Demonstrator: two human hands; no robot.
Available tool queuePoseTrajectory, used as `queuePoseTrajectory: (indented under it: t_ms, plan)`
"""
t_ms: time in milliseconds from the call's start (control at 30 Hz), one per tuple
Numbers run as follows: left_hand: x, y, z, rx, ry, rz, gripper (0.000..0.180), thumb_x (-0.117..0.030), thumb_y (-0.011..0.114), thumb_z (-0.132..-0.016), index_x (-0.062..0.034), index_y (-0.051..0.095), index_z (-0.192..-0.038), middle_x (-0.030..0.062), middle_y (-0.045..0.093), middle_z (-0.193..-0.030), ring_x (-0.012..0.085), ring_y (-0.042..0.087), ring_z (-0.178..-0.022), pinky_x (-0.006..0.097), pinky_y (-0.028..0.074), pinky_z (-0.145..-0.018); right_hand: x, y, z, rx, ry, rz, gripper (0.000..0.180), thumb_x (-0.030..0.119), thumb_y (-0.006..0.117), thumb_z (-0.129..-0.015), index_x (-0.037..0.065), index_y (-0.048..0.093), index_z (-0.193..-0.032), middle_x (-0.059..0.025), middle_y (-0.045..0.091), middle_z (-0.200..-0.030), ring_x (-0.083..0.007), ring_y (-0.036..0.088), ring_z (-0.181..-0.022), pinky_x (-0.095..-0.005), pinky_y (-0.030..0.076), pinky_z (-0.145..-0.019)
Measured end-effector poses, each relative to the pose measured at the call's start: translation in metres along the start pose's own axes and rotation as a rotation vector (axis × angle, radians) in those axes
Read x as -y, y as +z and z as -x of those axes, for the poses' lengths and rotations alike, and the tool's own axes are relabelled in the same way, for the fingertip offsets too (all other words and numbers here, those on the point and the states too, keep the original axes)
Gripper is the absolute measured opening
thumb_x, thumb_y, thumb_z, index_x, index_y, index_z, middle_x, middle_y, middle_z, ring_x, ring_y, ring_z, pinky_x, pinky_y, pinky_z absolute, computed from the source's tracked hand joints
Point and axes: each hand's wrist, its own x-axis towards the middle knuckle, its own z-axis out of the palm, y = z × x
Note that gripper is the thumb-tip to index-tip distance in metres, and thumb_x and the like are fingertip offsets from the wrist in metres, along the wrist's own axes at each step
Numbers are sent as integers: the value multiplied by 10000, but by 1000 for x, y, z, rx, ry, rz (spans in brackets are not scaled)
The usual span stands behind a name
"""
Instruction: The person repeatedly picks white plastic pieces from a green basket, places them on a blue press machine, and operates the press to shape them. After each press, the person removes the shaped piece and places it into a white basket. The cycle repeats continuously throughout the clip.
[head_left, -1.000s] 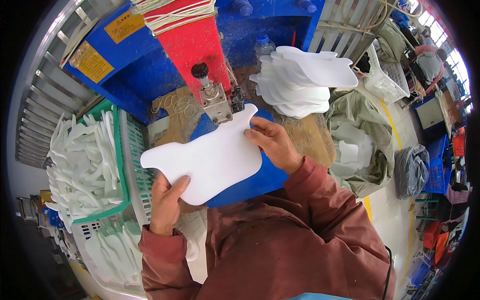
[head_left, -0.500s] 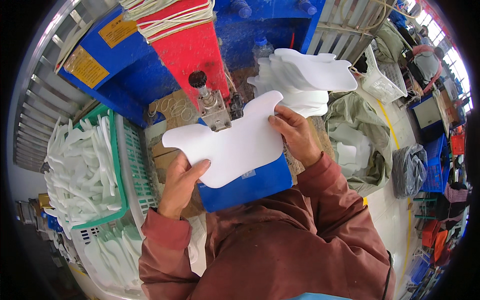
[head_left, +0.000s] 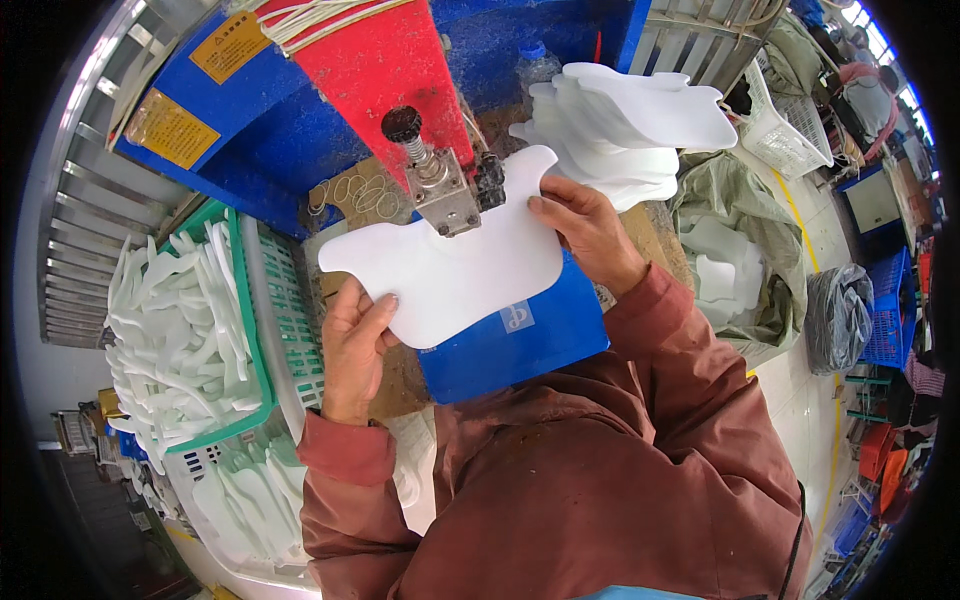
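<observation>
My left hand (head_left: 355, 342) pinches the lower left edge of a flat white sheet (head_left: 465, 275), thumb on top and fingers beneath. The sheet is smooth, with a curved outline and a horn at each upper corner. At its upper right edge my right hand (head_left: 590, 232) grips it the same way. The sheet's far edge lies under the metal head (head_left: 447, 205) of a machine with a red arm (head_left: 372, 75); whether the head presses on it, I cannot tell. Beneath the sheet's near side is a blue box-like surface (head_left: 520, 345).
Similar white sheets (head_left: 615, 125) are stacked at the back right, beside a clear bottle (head_left: 538, 68). A sack (head_left: 775, 255) holds more white pieces. On the left, a green basket (head_left: 262, 400) is heaped with white strips. Several rubber bands (head_left: 375, 195) lie behind the sheet.
The whole view has shifted a little. Relative to the machine head, the sheet has slid slightly left and away from me, both hands still holding it.
</observation>
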Motion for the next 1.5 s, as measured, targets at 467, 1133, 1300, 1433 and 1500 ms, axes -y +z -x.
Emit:
queuePoseTrajectory:
  t_ms: [467,1133,1300,1433,1500]
  plan:
    - [17,40,-5,126,-42,84,463,-30,606,-1047,-25,496,-1496,124,722,-1223,159,746,-1029,312,655,-839,14,-37,40,-112,-9,-120,371,133,675,-1053,-65,643,-1365,-43,726,-1112,-73,659,-921,-223,543,-809]
    - [31,76,-8,255,-161,83,477,-47,606,-1067,-60,427,-1508,161,687,-1318,206,721,-1151,380,641,-954,15,-79,78,-209,-15,-75,313,105,658,-1059,-40,651,-1337,-17,722,-1123,-57,654,-959,-216,524,-819]
    - [35,84,-11,279,-169,82,464,-48,607,-1068,-52,434,-1499,157,700,-1296,197,718,-1145,382,638,-959,17,-89,84,-216,-21,-43,285,107,639,-1067,-37,666,-1311,-1,717,-1116,-49,645,-955,-209,512,-817]
    - [37,91,-9,265,-181,121,464,-47,614,-1060,-46,439,-1490,147,703,-1291,185,720,-1118,368,639,-937,16,-92,89,-258,-26,-59,284,112,642,-1064,-35,674,-1305,19,708,-1098,-42,630,-931,-203,498,-802]
    - [39,93,-8,263,-183,116,459,-57,626,-1053,-48,453,-1478,131,708,-1266,169,719,-1084,346,635,-896,13,-94,92,-268,-23,-27,284,112,642,-1064,-35,676,-1305,22,705,-1095,-44,624,-943,-213,501,-810]
